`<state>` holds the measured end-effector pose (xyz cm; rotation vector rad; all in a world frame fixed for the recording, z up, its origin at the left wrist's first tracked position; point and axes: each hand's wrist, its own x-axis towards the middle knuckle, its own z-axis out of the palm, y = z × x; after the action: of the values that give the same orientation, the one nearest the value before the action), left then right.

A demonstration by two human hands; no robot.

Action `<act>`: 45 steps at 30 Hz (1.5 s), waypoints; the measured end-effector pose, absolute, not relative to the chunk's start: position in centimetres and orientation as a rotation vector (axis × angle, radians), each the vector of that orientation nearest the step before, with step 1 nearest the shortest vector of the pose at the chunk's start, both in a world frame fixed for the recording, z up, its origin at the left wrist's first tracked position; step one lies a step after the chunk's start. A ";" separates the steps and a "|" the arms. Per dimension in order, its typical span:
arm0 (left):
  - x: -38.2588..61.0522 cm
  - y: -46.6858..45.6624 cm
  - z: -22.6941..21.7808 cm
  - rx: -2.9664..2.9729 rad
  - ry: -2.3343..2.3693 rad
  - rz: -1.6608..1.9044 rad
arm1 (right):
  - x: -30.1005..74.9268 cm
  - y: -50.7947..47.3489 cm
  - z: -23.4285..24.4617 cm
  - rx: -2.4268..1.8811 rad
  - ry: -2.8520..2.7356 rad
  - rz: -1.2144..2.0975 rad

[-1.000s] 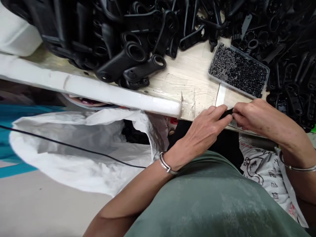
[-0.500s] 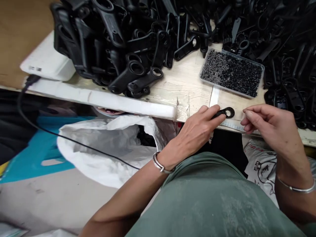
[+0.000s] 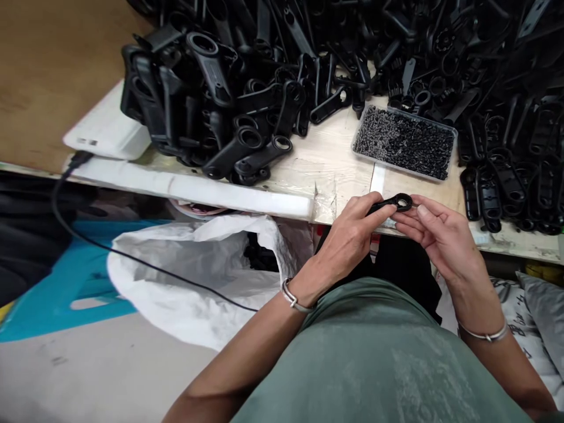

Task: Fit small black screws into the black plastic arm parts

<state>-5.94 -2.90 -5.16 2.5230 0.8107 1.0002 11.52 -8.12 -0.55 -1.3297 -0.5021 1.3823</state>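
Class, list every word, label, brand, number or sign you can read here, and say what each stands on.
No text reads clearly.
White printed sack: dark lettering, too blurred and cut off to quote.
White box: small dark marks, too small to identify.
Black ring-ended part: no lettering discernible.

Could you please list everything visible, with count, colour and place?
Tabletop: one, pale wood, top
Ringed part: one, black, right of centre
Plastic parts: many, black, heaped across tabletop
Clear tray: one, colourless, on tabletop
Tiny pieces: uncounted, black and grey, in tray
Box: one, white, tabletop left
Cable: one, black, left side
Strip: one, white, front edge
Sack: one, white, below tabletop
Plastic object: one, teal, lower left
Bags: two, white and grey, lower right
Shirt: one, green, bottom
Bracelets: two, silver, on wrists
Left hand: one, holding ringed part
Right hand: one, at ring end
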 end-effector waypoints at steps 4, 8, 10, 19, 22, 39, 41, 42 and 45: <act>-6.0 -3.0 -5.3 2.525 0.789 1.017 | 11.4 -8.0 -0.8 -1.270 -0.447 1.395; -6.1 -3.2 -5.1 2.550 0.776 1.011 | 11.3 -8.0 -1.0 -1.299 -0.454 1.382; -6.3 -3.3 -4.9 2.571 0.775 1.001 | 11.2 -8.2 -1.0 -1.329 -0.510 1.379; -6.9 -4.0 -4.5 2.596 0.727 0.922 | 10.7 -8.7 -0.9 -1.364 -0.488 1.321; -7.0 -4.5 -4.8 2.574 0.742 0.989 | 10.7 -8.7 -0.8 -1.357 -0.487 1.303; -7.7 -4.5 -4.1 2.681 0.677 0.823 | 10.4 -9.5 -1.1 -1.396 -0.688 1.229; -7.6 -4.4 -4.0 2.696 0.677 0.825 | 10.5 -9.5 -1.1 -1.388 -0.683 1.238; -7.5 -4.3 -4.1 2.694 0.684 0.833 | 10.5 -9.4 -1.1 -1.378 -0.676 1.250; -7.0 -4.1 -4.5 2.632 0.733 0.938 | 10.7 -9.0 -1.0 -1.335 -0.651 1.280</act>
<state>-6.99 -4.13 -4.47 2.6317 0.7332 0.9385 10.74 -9.03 -0.98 -1.3354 -0.6507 1.2798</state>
